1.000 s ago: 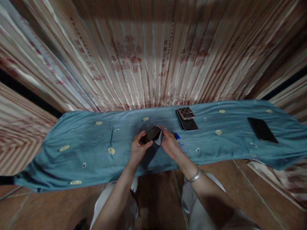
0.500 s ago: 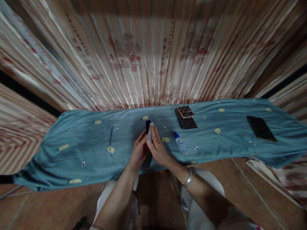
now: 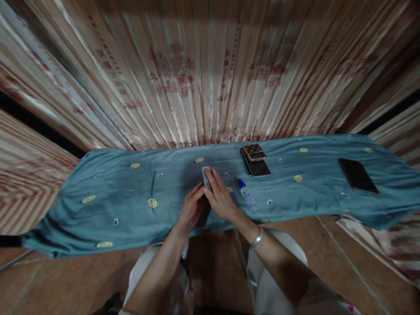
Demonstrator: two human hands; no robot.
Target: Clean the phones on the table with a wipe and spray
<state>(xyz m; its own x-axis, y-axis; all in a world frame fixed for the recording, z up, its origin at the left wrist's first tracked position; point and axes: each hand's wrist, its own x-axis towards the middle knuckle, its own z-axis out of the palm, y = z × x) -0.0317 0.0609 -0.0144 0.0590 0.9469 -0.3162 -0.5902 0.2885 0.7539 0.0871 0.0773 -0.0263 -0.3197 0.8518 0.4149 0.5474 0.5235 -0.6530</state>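
Both forearms were bare to the elbow and beyond, with no sleeve showing on either. The right wrist carried a plain silver-coloured bangle (image 3: 257, 238), a thin smooth band sitting loosely just behind the right hand (image 3: 220, 199). The left hand (image 3: 192, 209) wore nothing that could be made out; no ring was discernible on either hand (the fingers were too small and dim to be sure). Below the arms the legs were covered in pale, greyish-white trousers (image 3: 278, 258), loose and softly creased over both knees.
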